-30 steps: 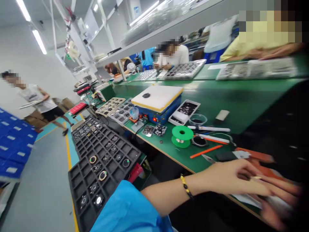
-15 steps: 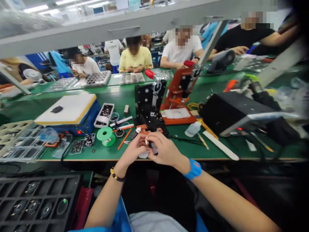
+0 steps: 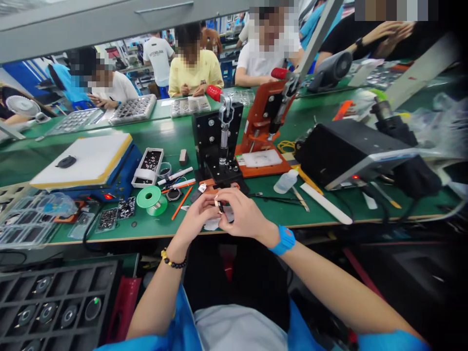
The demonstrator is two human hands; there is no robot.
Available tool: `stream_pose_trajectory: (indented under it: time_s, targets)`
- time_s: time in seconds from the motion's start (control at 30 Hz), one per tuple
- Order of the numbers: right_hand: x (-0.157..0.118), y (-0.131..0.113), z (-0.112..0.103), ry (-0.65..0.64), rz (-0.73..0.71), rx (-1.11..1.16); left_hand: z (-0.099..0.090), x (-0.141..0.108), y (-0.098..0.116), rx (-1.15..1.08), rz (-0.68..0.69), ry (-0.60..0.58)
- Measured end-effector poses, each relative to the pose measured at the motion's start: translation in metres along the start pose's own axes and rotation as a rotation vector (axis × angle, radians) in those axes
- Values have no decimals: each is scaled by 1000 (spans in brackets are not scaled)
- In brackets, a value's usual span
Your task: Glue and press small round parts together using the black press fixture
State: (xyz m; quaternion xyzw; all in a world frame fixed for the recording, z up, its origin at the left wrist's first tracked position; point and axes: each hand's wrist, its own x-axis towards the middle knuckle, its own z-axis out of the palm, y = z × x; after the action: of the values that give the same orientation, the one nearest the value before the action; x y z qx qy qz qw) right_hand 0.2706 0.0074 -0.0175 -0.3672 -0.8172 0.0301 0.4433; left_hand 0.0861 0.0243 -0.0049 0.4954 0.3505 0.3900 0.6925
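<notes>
Tiny silver-and-black part [image 3: 220, 206], pinched — left hand [image 3: 196, 215], right hand [image 3: 244, 211]

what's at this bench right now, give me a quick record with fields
left hand: fingers on a small dark and silver part
left wrist: beaded bracelet
right hand: fingers on the same part
right wrist: blue wristwatch
under the hands: white sheet
ahead: black press, orange press
left on bench: green spool
nearest left: black compartment tray
</notes>
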Motion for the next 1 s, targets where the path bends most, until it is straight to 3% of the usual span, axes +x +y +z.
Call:
stream_pose_trajectory:
  time_s: [1.0]
  targets:
    - [3,-4,-2,82,-110,-42,1,-1,-2,100,-62,33]
